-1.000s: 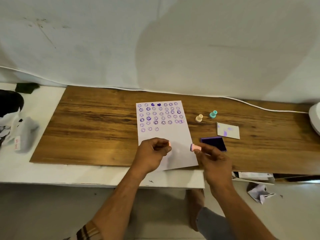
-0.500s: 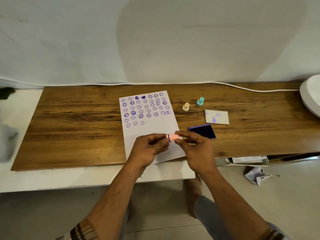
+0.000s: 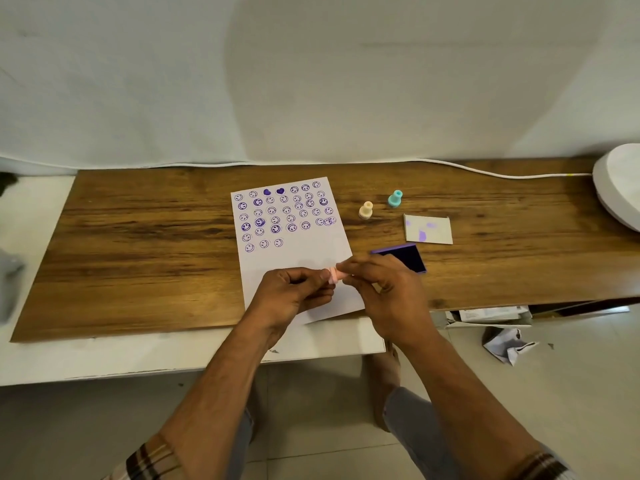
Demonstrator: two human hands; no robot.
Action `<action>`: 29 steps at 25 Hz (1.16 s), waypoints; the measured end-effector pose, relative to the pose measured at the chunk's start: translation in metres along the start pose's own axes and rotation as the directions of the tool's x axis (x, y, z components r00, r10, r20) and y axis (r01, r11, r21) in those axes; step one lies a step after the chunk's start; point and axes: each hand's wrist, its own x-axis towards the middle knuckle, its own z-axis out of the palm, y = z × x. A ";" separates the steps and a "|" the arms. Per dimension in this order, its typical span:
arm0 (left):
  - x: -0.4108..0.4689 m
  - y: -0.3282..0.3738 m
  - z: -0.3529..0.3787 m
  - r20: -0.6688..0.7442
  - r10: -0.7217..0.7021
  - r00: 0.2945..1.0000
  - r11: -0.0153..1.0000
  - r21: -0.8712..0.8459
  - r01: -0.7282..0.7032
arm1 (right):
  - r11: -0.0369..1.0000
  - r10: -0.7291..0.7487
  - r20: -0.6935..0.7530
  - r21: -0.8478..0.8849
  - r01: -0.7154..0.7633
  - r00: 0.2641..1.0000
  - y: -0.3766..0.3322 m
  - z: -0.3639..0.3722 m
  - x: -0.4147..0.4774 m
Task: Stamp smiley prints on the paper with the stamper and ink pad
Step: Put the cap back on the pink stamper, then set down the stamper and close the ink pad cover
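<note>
since a second ago the two hands have come together over the near part of the paper, where before they were apart, each with a pink piece; now the pieces meet as one pink stamper (image 3: 333, 274) pinched between them. the left hand (image 3: 290, 295) grips its left end with curled fingertips, and the right hand (image 3: 384, 292) closes thumb and fingers on its right end. the stamper lies sideways, above the near right area of the paper (image 3: 294, 251).

the paper lies on the wooden board (image 3: 138, 244), its far half covered with rows of purple smiley prints (image 3: 284, 214) and two solid purple hearts (image 3: 273, 191) in the far row. the near half is unprinted. just right of the right hand sits the open ink pad (image 3: 405, 257), dark purple, partly hidden by the fingers. beyond it lies a white lid or card with purple smudges (image 3: 428, 229). farther off stand a cream stamper (image 3: 366, 210) and a teal stamper (image 3: 394, 198), upright, near each other. a white cable (image 3: 485, 171) runs along the far edge of the board.
</note>
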 end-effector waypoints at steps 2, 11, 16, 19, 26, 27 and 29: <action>0.000 0.001 0.000 0.013 0.019 1.000 1.000 -0.017 -0.019 | 0.983 0.111 0.023 0.142 -0.113 0.994 -0.002 -0.002 0.001; 0.011 -0.003 0.000 -0.188 0.199 0.962 0.959 0.240 -0.151 | 0.955 0.237 -0.211 -0.128 -0.267 0.948 0.026 -0.010 0.046; 0.012 -0.007 -0.005 -0.217 0.253 0.943 0.935 0.307 -0.180 | 0.841 0.138 -0.030 -0.525 -0.133 0.990 0.053 -0.004 0.081; 0.014 -0.008 -0.006 -0.229 0.265 0.937 0.933 0.305 -0.190 | 0.861 0.102 0.001 -0.502 -0.087 0.995 0.060 -0.004 0.079; 0.016 -0.006 -0.011 -0.409 0.339 0.847 0.929 0.285 -0.234 | 0.718 0.551 -0.305 -0.301 -0.628 0.777 0.105 -0.040 0.088; 0.016 -0.006 -0.011 -0.420 0.341 0.841 0.929 0.288 -0.233 | 0.681 0.585 -0.279 -0.342 -0.648 0.762 0.109 -0.039 0.089; 0.016 -0.006 -0.010 -0.428 0.347 0.835 0.927 0.293 -0.235 | 0.654 0.598 -0.266 -0.383 -0.652 0.756 0.109 -0.036 0.092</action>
